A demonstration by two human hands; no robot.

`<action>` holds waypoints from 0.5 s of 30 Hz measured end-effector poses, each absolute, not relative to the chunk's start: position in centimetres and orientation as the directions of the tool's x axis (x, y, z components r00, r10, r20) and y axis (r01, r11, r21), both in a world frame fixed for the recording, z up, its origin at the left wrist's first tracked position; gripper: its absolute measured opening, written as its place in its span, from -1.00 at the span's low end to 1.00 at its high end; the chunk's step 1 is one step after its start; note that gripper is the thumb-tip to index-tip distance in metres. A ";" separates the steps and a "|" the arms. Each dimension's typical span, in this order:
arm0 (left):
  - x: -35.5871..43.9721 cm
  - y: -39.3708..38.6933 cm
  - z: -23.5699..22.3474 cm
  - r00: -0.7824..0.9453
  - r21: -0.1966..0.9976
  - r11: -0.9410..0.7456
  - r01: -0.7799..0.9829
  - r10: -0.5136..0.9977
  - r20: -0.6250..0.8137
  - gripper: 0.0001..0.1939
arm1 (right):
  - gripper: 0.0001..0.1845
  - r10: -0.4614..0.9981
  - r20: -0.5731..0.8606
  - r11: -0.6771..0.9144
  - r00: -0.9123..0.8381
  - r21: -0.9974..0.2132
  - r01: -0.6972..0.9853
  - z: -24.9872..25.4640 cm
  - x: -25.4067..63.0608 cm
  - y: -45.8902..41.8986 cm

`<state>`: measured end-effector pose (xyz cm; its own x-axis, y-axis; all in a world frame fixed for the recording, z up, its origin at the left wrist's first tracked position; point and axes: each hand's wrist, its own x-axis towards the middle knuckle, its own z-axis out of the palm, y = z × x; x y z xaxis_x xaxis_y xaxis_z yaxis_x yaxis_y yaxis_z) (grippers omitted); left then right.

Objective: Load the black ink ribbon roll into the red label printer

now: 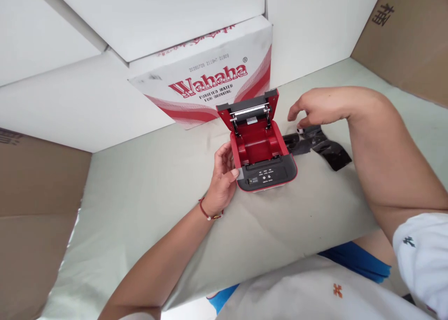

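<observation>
A small red and black label printer (259, 142) sits on the cloth with its lid raised and its red paper bay bare. My left hand (224, 173) grips the printer's left side, thumb on the front corner and fingers along the outer wall. To the right, my right hand (315, 107) hovers with thumb and fingers bent but apart. Just below its fingertips is a small pale round piece (300, 130); whether they touch it I cannot tell. Under that hand a glossy black strip (332, 149) lies curled on the cloth, one end beside the printer.
Behind the printer stands a white and red Wahaha water carton (210, 84), with large white boxes (157, 16) around and above it. Brown cardboard (38, 208) borders the left side, and another brown box (409, 39) the right. A pale green cloth (140, 198) covers the table.
</observation>
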<state>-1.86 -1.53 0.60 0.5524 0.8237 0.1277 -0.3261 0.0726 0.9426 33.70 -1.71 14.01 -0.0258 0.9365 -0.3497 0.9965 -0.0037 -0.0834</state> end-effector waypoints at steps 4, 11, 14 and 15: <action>-1.9 -1.5 0.6 0.558 0.943 0.074 -0.324 0.820 0.128 -0.21 | -0.49 0.855 -0.510 -0.083 0.096 0.047 0.995 13.3 34.9 -1.5; -1.9 -1.4 0.7 0.570 0.938 0.091 -0.335 0.812 0.125 -0.19 | -0.64 0.816 -0.567 -0.069 0.110 0.092 0.993 14.1 33.9 -1.5; -1.9 -1.5 0.7 0.575 0.938 0.094 -0.335 0.809 0.124 -0.21 | -0.63 0.855 -0.512 -0.049 0.084 0.082 0.995 15.5 33.4 -2.4; -1.9 -1.5 0.7 0.572 0.938 0.093 -0.334 0.811 0.123 -0.20 | -0.65 0.874 -0.484 -0.015 0.040 0.055 0.998 15.8 33.0 -2.6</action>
<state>-1.94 -1.48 0.72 0.5724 0.8106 0.1234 -0.3344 0.0933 0.9378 33.00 -2.64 15.82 0.0396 0.8743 -0.4837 0.9984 -0.0147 0.0551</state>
